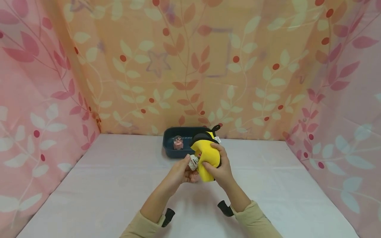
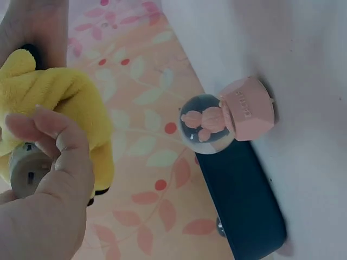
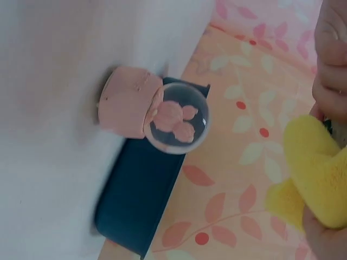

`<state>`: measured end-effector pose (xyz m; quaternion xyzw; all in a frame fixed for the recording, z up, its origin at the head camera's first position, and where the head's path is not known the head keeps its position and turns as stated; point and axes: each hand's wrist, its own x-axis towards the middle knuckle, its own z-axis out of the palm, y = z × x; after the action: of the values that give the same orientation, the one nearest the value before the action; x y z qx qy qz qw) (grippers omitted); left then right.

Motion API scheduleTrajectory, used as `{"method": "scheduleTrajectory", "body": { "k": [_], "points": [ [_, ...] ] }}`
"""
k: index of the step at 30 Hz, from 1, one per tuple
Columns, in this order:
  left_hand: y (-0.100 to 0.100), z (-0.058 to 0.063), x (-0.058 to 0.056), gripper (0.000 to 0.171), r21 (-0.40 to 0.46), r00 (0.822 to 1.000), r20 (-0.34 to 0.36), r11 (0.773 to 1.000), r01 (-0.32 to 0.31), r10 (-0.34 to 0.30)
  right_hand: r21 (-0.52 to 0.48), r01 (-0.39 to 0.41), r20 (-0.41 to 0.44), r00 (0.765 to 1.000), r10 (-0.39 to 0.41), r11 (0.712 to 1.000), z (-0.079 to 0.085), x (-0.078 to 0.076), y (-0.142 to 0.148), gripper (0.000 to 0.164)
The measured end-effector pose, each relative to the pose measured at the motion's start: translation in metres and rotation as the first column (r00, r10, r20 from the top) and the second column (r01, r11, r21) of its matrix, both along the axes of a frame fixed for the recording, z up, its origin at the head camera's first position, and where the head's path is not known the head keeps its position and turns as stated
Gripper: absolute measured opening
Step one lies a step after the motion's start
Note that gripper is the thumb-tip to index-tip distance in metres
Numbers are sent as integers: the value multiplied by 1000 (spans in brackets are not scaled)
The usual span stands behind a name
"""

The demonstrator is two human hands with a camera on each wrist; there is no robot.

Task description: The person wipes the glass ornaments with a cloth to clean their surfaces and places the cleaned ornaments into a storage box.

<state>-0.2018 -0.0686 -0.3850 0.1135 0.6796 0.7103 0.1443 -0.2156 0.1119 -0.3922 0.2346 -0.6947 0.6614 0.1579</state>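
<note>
My right hand [image 1: 221, 165] grips a yellow plush piece [image 1: 208, 150] with black trim, thumb on its near side. In my left hand [image 1: 181, 170] is a small whitish object [image 1: 193, 162] with dark lettering, held against the plush's left side. Its round, flat, greyish underside [image 2: 30, 170] shows in the left wrist view; its other end is hidden by the plush. A pink-based snow globe [image 3: 130, 103] with pink figures inside stands on the table just beyond my hands, mostly covered by my left hand in the head view.
A dark blue open box [image 1: 171, 152] sits near the back of the table, partly behind the plush. Inside it is another clear-domed pink globe [image 1: 178, 142]. Leaf-patterned cloth [image 1: 184, 66] hangs behind and at both sides. Black wrist pieces [image 1: 168, 217] show by the sleeves.
</note>
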Motion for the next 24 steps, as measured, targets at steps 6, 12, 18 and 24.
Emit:
{"method": "scheduleTrajectory", "body": {
  "k": [6, 12, 18, 24],
  "points": [
    [-1, -1, -1, 57, -39, 1000, -26, 999, -15, 14, -193, 61, 215, 976, -18, 979, 1, -5, -2, 62],
    [3, 0, 1, 57, -65, 992, -85, 993, -102, 97, -259, 42, 245, 969, 24, 965, 0, -7, -2, 60],
    [4, 0, 2, 52, -63, 985, -104, 988, -143, 136, -205, 67, 237, 971, -16, 976, 4, -4, -3, 60],
    [3, -1, 0, 45, -17, 990, -75, 992, -122, 120, -272, 102, 292, 956, -19, 957, 7, -5, 1, 55]
  ]
}}
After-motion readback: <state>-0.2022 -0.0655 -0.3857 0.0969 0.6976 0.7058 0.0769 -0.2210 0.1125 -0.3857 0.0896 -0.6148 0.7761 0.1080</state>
